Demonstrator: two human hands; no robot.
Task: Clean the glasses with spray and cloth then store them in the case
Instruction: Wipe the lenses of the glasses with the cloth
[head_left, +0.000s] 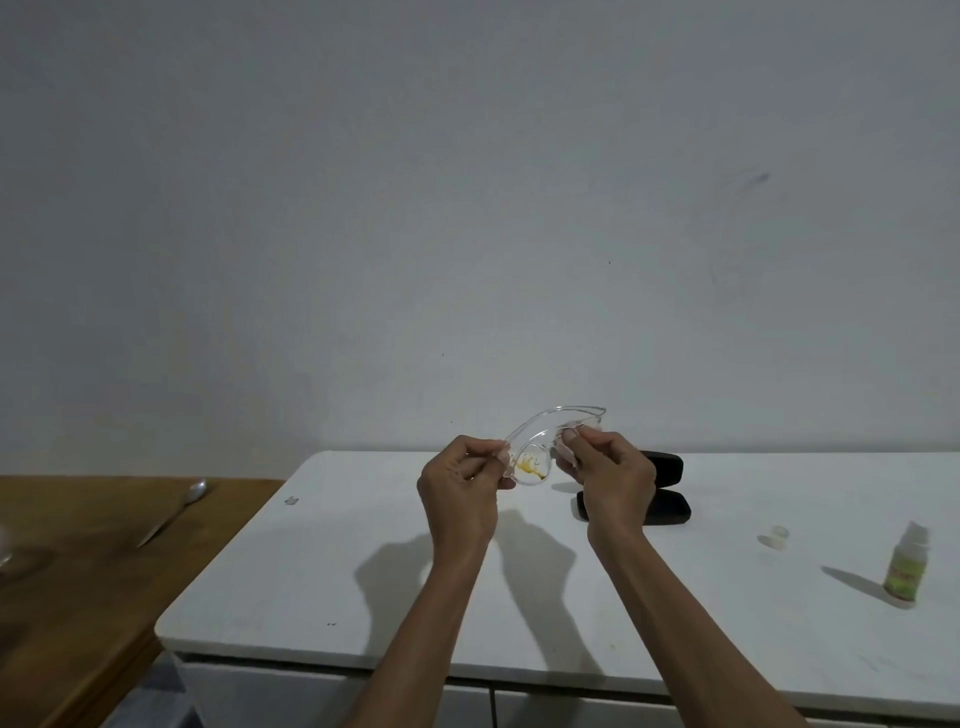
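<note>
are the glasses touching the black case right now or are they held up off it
Apart. The head view shows both hands, left hand and right hand, pinching the glasses in the air above the white table; the open case lies behind the right hand.

Clear glasses (540, 447), yellow smear on one lens.
Black case (660, 499) on white table (363, 571); green-labelled bottle (904, 566) w/ pale top, brown wood table (78, 571) at left, silver spoon (174, 512), wall (467, 208) grey-white.
</note>
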